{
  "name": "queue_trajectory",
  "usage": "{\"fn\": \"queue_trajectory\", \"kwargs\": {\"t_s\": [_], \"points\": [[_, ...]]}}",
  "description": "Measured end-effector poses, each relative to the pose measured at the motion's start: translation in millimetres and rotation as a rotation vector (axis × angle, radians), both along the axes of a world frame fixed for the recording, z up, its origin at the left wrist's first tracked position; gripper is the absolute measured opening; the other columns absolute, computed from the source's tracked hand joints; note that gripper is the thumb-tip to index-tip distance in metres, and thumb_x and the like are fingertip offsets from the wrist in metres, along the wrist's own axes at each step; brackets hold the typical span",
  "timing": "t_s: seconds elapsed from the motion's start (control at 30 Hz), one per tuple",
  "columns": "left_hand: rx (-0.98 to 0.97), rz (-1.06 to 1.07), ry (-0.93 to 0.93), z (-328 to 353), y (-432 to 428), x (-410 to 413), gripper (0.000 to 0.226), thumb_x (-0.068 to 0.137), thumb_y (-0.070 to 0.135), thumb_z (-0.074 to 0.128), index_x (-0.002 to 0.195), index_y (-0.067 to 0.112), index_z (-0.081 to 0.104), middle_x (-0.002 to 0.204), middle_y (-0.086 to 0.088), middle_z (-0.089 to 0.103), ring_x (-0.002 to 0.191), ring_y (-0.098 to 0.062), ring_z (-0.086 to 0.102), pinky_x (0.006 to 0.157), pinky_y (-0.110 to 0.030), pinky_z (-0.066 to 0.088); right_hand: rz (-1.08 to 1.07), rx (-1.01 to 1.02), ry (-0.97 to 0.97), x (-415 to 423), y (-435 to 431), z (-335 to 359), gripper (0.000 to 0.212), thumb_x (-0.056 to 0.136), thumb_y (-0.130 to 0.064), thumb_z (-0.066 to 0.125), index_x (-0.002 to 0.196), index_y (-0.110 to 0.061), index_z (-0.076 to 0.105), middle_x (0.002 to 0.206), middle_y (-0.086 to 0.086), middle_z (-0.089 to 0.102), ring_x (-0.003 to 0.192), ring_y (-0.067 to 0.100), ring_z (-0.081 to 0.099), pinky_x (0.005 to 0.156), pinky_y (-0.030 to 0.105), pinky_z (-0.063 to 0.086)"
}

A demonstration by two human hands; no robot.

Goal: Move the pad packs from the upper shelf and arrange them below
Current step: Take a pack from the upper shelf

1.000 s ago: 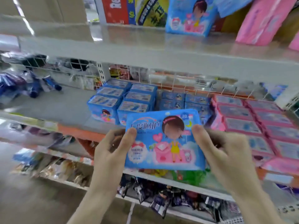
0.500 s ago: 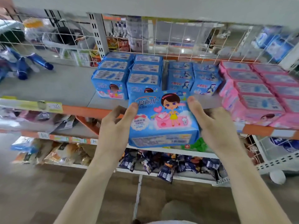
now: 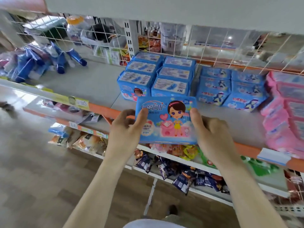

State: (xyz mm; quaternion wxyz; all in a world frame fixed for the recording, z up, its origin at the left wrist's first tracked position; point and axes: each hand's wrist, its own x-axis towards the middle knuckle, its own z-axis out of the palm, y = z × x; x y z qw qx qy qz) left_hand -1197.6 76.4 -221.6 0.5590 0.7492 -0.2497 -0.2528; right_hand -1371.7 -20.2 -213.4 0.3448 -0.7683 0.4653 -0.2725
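A: Where do we have the pad pack point(image 3: 166, 122) right now?

B: Just in front of the matching blue packs point(image 3: 154, 79), printed face toward us and tipped back a little. It sits over the front lip of the shelf point(image 3: 92, 83). We cannot tell whether its lower edge touches anything.

A: And our grip?

B: Our left hand point(image 3: 126, 127) pinches the left edge, thumb on the printed face and fingers curled behind. Our right hand point(image 3: 209, 130) does the same on the right edge. Neither palm is underneath — the pack hangs from two side pinches.

A: So what can go wrong for us from here?

B: Three things, we judge. The wrapper looks slick and soft. If we ease one pinch before the pack rests on the shelf, it can swing and drop past the lip toward the snack bags point(image 3: 181, 175) below the matching blue packs.

A: Second?

B: The front pack of the right-hand row stands just behind ours. If we push in hard, we can shove that row back or tip it crooked.

A: Third?

B: The other blue packs point(image 3: 230, 86), just right of the matching ones, are close in colour — if we drift right, we mix the two kinds. The pink packs point(image 3: 286, 112) lie farther right, well apart, so we see little risk there.
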Motion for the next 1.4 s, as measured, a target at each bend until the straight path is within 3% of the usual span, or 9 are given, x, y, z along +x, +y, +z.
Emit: {"fn": "queue_trajectory", "kwargs": {"t_s": [0.17, 0.23, 0.33, 0.5, 0.8, 0.93, 1.1, 1.23, 1.4], "points": [[-0.07, -0.045, 0.042, 0.7, 2.9, 20.0, 0.016, 0.094, 0.04, 0.063, 0.102, 0.026, 0.066, 0.083, 0.011, 0.077, 0.08, -0.01, 0.075, 0.069, -0.035, 0.062, 0.061, -0.058, 0.001, 24.1, -7.6, -4.6, 0.06, 0.102, -0.05, 0.034, 0.054, -0.016, 0.049, 0.046, 0.005, 0.049, 0.053, 0.023, 0.05, 0.062, 0.036, 0.038], [-0.095, -0.104, 0.057, -1.7, 5.5, 31.8, 0.017, 0.094, 0.036, 0.064, 0.105, 0.025, 0.068, 0.09, 0.007, 0.078, 0.082, -0.01, 0.075, 0.07, -0.032, 0.062, 0.067, -0.063, 0.007, 35.5, -4.8, -10.1, 0.061, 0.101, -0.051, 0.032, 0.061, -0.009, 0.053, 0.049, 0.009, 0.053, 0.051, 0.019, 0.051, 0.058, 0.031, 0.038], [-0.087, -0.213, 0.079, -6.6, 7.5, 55.9, 0.015, 0.09, 0.028, 0.07, 0.105, 0.025, 0.07, 0.096, 0.005, 0.078, 0.083, -0.01, 0.075, 0.071, -0.026, 0.061, 0.055, -0.068, 0.004, 53.4, 3.3, -18.7, 0.053, 0.103, -0.044, 0.034, 0.06, -0.015, 0.047, 0.045, 0.0, 0.044, 0.051, 0.015, 0.048, 0.05, 0.019, 0.032], [-0.043, -0.363, 0.095, -14.6, 13.3, 106.0, 0.024, 0.086, 0.022, 0.074, 0.11, 0.021, 0.069, 0.096, 0.009, 0.078, 0.087, -0.011, 0.075, 0.074, -0.023, 0.06, -0.002, -0.02, -0.011, 93.6, 20.0, -31.4, 0.05, 0.1, -0.048, 0.034, 0.059, -0.022, 0.044, 0.045, -0.001, 0.045, 0.046, 0.016, 0.046, 0.048, 0.022, 0.032], [-0.06, -0.425, 0.193, -39.0, 12.3, 183.9, 0.02, 0.094, 0.01, 0.066, 0.112, 0.019, 0.066, 0.101, 0.002, 0.077, 0.088, -0.014, 0.075, 0.065, -0.025, 0.06, -0.151, 0.035, -0.091, 167.8, 38.0, -51.4, 0.044, 0.102, -0.043, 0.041, 0.068, -0.022, 0.058, 0.054, 0.001, 0.063, 0.048, 0.012, 0.056, 0.051, 0.024, 0.042], [-0.072, -0.424, 0.148, -44.8, 2.8, 204.2, 0.021, 0.093, 0.011, 0.067, 0.105, 0.028, 0.065, 0.102, 0.004, 0.076, 0.085, -0.011, 0.075, 0.065, -0.028, 0.062, -0.18, 0.024, -0.111, 186.5, 38.4, -55.8, 0.044, 0.101, -0.044, 0.044, 0.068, -0.018, 0.054, 0.051, 0.001, 0.057, 0.046, 0.013, 0.052, 0.054, 0.028, 0.042], [-0.058, -0.477, 0.139, -50.0, -6.1, 219.0, 0.024, 0.092, 0.016, 0.069, 0.114, 0.024, 0.063, 0.107, 0.004, 0.073, 0.089, -0.01, 0.074, 0.064, -0.026, 0.061, -0.231, 0.007, -0.1, 195.8, 36.2, -58.2, 0.041, 0.098, -0.044, 0.051, 0.073, -0.011, 0.056, 0.048, -0.004, 0.049, 0.044, 0.011, 0.046, 0.047, 0.018, 0.031], [-0.089, -0.504, 0.118, -54.7, -12.5, 225.4, 0.018, 0.093, 0.011, 0.067, 0.104, 0.025, 0.064, 0.102, 0.003, 0.076, 0.089, -0.015, 0.075, 0.071, -0.037, 0.063, -0.211, 0.051, -0.078, 202.5, 31.1, -60.9, 0.033, 0.097, -0.044, 0.056, 0.085, -0.014, 0.063, 0.06, 0.01, 0.061, 0.05, 0.019, 0.056, 0.054, 0.036, 0.047], [-0.098, -0.5, 0.116, -59.7, -20.9, 227.3, 0.017, 0.092, 0.014, 0.07, 0.105, 0.023, 0.064, 0.102, 0.006, 0.076, 0.091, -0.016, 0.075, 0.07, -0.037, 0.063, -0.202, 0.08, -0.078, 204.0, 22.2, -64.9, 0.027, 0.095, -0.048, 0.056, 0.09, -0.022, 0.063, 0.076, 0.003, 0.07, 0.059, 0.015, 0.064, 0.065, 0.04, 0.055]]}}
